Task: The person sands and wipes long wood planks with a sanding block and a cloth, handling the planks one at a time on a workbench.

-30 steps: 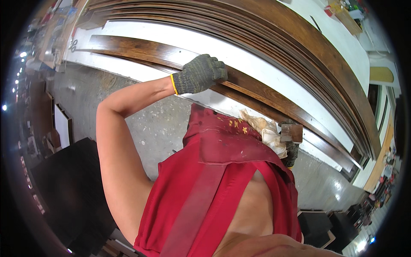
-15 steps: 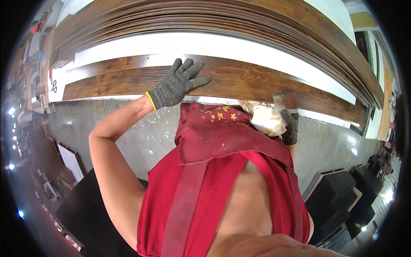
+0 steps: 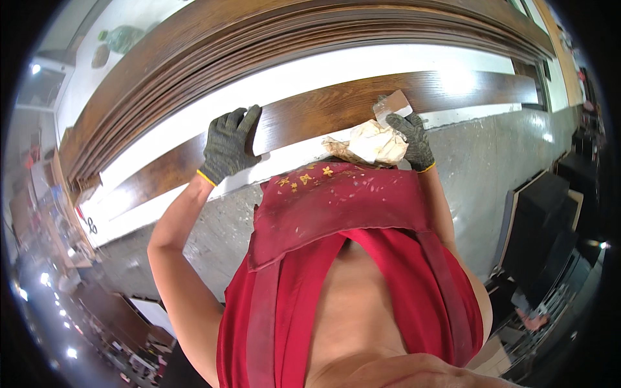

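A long dark-brown wood-grain board [image 3: 310,115] lies across a white surface in front of me. My left hand [image 3: 226,143], in a dark knitted glove with a yellow cuff, grips the board left of its middle, fingers curled over the far edge. Also gloved, my right hand [image 3: 415,139] holds a flat scraper [image 3: 394,107] with a metal-looking blade above the board's right half. A crumpled, stained cream cloth [image 3: 375,143] rests against that hand, at the board's near edge; whether the fingers also hold it is hidden.
Beyond the board, several brown mouldings [image 3: 284,55] are stacked lengthwise. A greenish clear bottle [image 3: 121,39] is at the far left. Scissors with black handles [image 3: 92,225] lie at the white surface's left end. Black-covered panels [image 3: 537,226] stand to the right on the grey floor [image 3: 466,174].
My left hand has gone from spread flat on the wood to curled round the board. My right hand, with the scraper, has moved up over the board. The view has turned.
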